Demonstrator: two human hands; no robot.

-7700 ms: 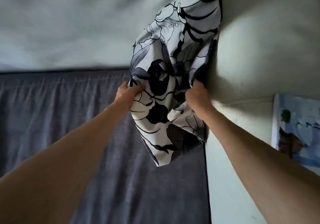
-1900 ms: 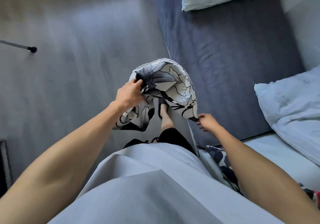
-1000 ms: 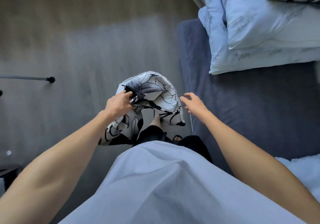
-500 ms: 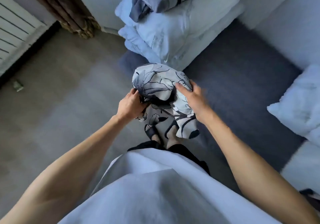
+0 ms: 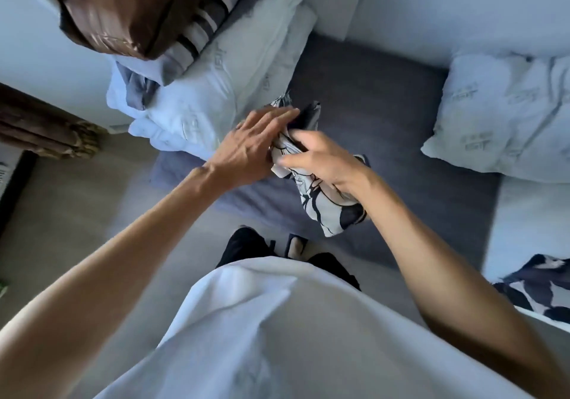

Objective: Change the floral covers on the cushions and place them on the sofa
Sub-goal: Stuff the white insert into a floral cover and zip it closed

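Right hand (image 5: 320, 164) grips the bunched black-and-white flowery cloth cover (image 5: 320, 204); flat left hand (image 5: 253, 148) touches it, above bare grey sofa seat (image 5: 385, 111).

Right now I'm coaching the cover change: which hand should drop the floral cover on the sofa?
Right hand: it grips the floral cover above the sofa seat. The left hand only lies flat against it.

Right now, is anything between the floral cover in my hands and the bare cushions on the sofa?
Nothing visible blocks it. The floral cover hangs over the grey sofa seat, gripped by the right hand with the left hand flat against it. The bare cushions on the left and the right lie open.
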